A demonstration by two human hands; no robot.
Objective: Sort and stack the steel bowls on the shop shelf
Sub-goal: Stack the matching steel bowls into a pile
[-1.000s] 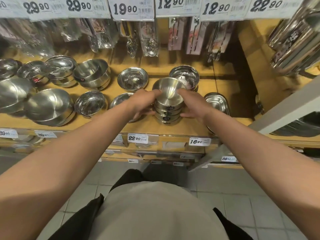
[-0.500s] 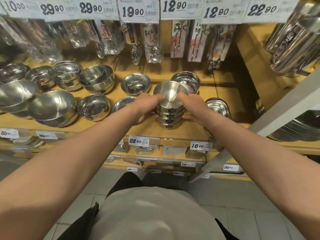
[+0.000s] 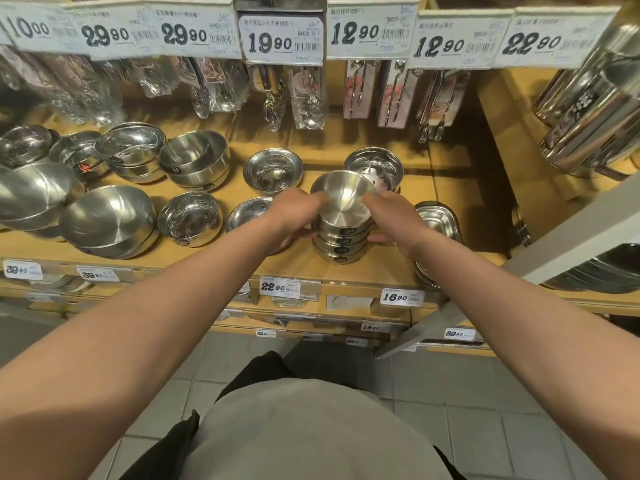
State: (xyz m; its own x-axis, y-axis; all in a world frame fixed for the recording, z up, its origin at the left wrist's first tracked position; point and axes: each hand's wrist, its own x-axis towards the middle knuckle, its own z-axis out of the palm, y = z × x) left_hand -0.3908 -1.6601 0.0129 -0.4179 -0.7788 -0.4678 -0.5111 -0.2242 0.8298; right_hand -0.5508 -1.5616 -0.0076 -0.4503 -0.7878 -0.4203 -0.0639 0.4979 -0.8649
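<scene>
You are holding a stack of small steel bowls (image 3: 341, 233) with both of your hands, and the stack stands on the wooden shelf (image 3: 381, 268), near its front edge. Your left hand (image 3: 294, 213) is on the left side of the stack, with its thumb curled over the rim of the top bowl (image 3: 343, 197). Your right hand (image 3: 391, 216) is on the right side, and its fingers wrap around the stack lower down, so both hands are closed on the bowls. The top bowl sits inside the ones under it, and you can look right down into its shiny middle. Just behind the stack there is another bowl (image 3: 374, 164) with something pale inside it. To the left of that one sits a shallow round dish (image 3: 272, 171), and a second dish (image 3: 247, 213) is partly hidden under your left wrist. Further left there are many bigger bowls, like a deep pair (image 3: 195, 162) at the back and a wide stack (image 3: 110, 220) near the front. To the right of your right hand there is a steel tray with rounded corners (image 3: 438, 220). Spoons in clear packs (image 3: 308, 98) hang above the shelf, under a row of white price tags (image 3: 282, 39). More price tags (image 3: 280, 286) are stuck along the front edge of the shelf.
</scene>
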